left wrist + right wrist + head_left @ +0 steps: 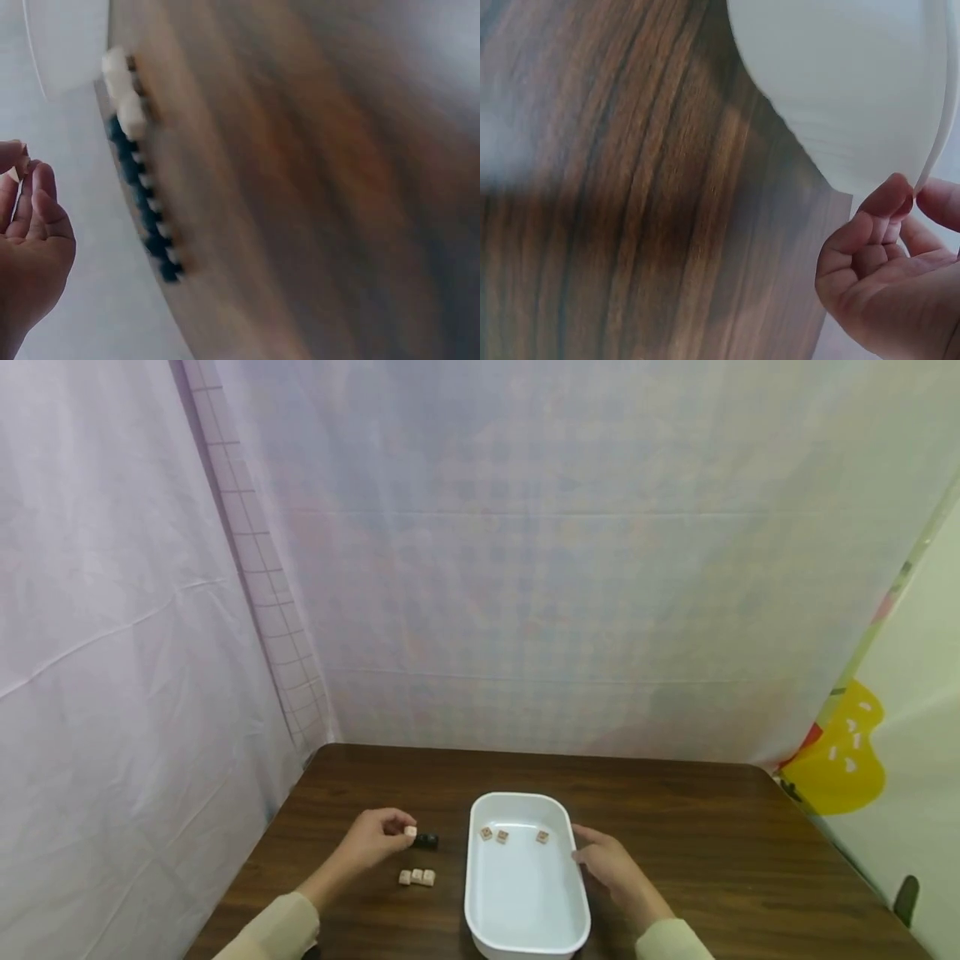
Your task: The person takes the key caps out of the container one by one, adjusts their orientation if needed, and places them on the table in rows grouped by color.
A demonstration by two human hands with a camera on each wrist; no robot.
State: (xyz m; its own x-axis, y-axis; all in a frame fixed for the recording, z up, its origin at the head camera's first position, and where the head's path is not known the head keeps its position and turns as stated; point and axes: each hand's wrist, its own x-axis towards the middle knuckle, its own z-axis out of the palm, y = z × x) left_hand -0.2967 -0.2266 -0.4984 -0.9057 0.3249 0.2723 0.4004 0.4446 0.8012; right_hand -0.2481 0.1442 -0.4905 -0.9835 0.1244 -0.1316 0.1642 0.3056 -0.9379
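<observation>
My left hand (375, 838) pinches a small cream cube-like piece (410, 832) between thumb and fingertips, above the left part of the table. Right beside it lies a short dark row of black pieces (427, 841), partly hidden by the hand; the left wrist view shows several black pieces (142, 199) in line with cream ones (132, 114). Closer to me sit 3 cream pieces (417, 877) side by side. My right hand (609, 864) grips the right rim of a white rectangular tray (581, 902), thumb and fingers meeting at the rim (934, 154). Inside the tray are 3 marked cream pieces (502, 837).
A dark brown wood-grain table (712, 843) carries everything. Pale curtains (540, 568) hang behind its far edge and along the left side (112, 652). A yellow printed shape (843, 760) shows on the cloth at the right.
</observation>
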